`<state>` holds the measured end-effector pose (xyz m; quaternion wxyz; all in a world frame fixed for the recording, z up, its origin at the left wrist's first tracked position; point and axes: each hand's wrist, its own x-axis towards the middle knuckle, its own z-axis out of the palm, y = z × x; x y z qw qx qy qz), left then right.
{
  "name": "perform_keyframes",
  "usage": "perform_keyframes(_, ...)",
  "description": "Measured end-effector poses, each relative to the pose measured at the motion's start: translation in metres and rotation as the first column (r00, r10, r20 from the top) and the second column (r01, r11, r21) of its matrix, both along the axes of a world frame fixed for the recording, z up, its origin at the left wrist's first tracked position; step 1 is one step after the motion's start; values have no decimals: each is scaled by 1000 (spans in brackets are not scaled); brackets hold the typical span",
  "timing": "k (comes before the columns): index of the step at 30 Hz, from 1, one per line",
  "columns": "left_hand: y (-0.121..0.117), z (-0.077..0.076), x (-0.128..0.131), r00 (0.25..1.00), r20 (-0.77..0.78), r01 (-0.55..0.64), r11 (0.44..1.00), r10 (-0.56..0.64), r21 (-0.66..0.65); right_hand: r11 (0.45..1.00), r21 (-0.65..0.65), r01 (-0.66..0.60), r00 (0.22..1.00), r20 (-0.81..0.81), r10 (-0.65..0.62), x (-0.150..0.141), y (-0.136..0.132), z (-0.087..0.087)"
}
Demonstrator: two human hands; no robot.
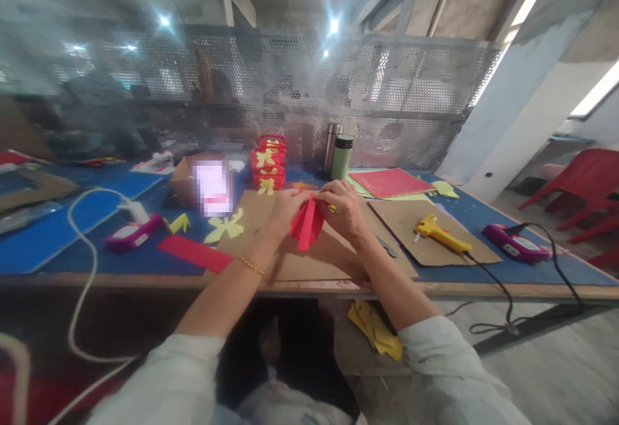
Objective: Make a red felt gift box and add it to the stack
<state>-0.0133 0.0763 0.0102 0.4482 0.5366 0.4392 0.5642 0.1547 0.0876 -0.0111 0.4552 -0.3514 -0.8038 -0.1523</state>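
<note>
Between both hands is a red paper piece (pixel 306 226) with a narrow strip hanging down its front, raised a little over a cardboard sheet (pixel 290 266). My left hand (pixel 286 211) grips its upper left side, fingers closed and partly hidden behind the wrist. Opposite, my right hand (pixel 342 208) pinches the top right edge with bent fingers; a small yellow ring-like spot shows on one finger. Left of my left wrist lie a flat red paper strip (pixel 194 253) and a pale yellow paper bow shape (pixel 225 226). Scissors-like handles (pixel 389 249) poke out beside my right forearm.
Red boxes with yellow bows (pixel 268 164) stand at the back, near a green bottle (pixel 342 157) and a steel flask (pixel 333 141). A yellow glue gun (pixel 442 235) rests on cardboard at right, its cord trailing over the table edge. Purple power strips (pixel 515 244) sit either side.
</note>
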Motion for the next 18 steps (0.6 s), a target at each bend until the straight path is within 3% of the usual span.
perform_keyframes(6,-2,3,2,999,39,18,1000,-18,4,999,43,-9,999,39,8,1,2,-2)
perform_keyframes(13,-11,13,-2,994,-110,-21,999,25,38,999,37,-9,997,78,6,2,1,-1)
perform_keyframes(18,-9,10,-6,986,-167,-5,998,15,63,1000,11,-28,999,44,27,0,0,-3)
